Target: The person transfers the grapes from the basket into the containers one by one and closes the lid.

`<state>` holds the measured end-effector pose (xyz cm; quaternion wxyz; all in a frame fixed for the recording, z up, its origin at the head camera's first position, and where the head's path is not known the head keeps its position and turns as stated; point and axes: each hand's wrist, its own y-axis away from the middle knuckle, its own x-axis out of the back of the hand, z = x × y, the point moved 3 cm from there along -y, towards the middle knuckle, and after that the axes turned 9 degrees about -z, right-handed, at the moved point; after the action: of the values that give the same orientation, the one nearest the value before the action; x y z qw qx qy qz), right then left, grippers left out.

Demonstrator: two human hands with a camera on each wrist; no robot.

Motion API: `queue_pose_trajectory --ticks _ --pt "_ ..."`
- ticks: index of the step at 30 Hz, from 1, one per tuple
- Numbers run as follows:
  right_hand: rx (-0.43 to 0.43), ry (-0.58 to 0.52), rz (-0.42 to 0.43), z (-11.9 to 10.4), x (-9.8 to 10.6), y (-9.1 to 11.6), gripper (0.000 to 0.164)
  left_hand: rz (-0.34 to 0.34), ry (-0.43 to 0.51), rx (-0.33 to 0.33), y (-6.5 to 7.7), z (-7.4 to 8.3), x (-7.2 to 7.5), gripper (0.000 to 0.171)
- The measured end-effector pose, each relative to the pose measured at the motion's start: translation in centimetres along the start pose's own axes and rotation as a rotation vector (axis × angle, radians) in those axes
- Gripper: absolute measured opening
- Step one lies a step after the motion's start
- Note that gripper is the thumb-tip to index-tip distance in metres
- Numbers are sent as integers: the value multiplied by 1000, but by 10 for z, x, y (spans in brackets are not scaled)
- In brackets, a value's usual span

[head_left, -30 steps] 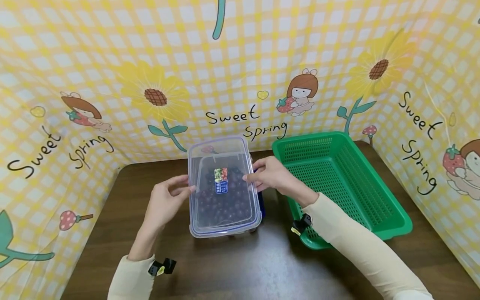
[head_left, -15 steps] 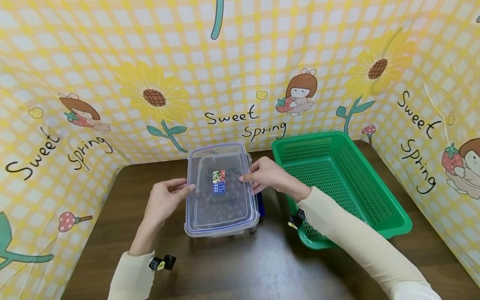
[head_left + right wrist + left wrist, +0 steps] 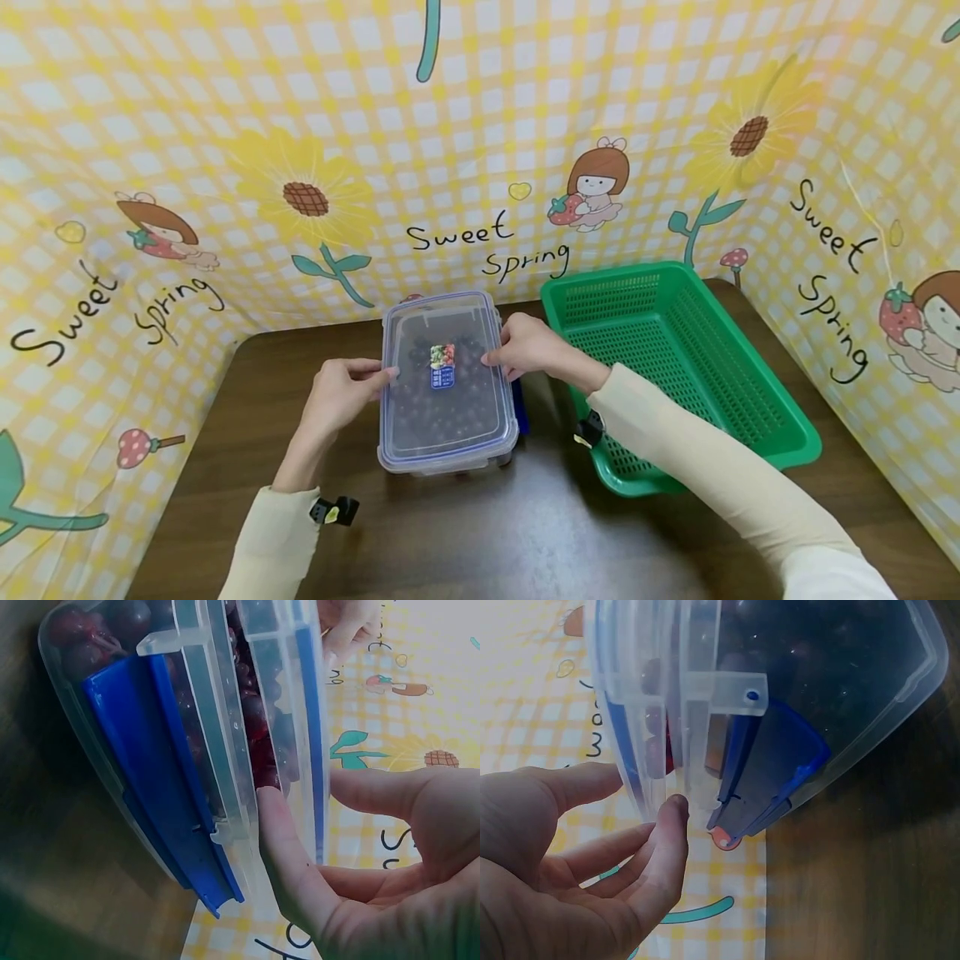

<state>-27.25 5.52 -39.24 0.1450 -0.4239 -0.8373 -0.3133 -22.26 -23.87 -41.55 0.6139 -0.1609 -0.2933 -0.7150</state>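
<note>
A clear lid with a blue seal and a printed label lies over a clear plastic container. Dark grapes fill the container, and blue side clips hang down along its walls. My left hand pinches the lid's left edge between thumb and fingers. On the opposite edge my right hand does the same. In the right wrist view a narrow gap with grapes showing runs between the lid and the container's rim.
A green slotted basket stands on the brown table just right of the container. Behind the table rises a yellow checked cloth with flowers and cartoon figures, which also covers both sides.
The lid has come down at its back edge, nearer the container. It shifted a little left, then back right, with both hands pinching its edges throughout.
</note>
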Motion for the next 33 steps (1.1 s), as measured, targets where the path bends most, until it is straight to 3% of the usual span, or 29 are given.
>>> queue_pose_trajectory --ticks 15,23,33 --pt "-64 212 -16 -5 2 -1 35 16 -61 41 -7 1 -11 51" --pt "-74 175 -36 -4 -1 -5 19 11 -62 58 -9 1 -12 51" --pt "-67 163 -26 -2 -1 -7 20 21 -52 68 -11 0 -12 51"
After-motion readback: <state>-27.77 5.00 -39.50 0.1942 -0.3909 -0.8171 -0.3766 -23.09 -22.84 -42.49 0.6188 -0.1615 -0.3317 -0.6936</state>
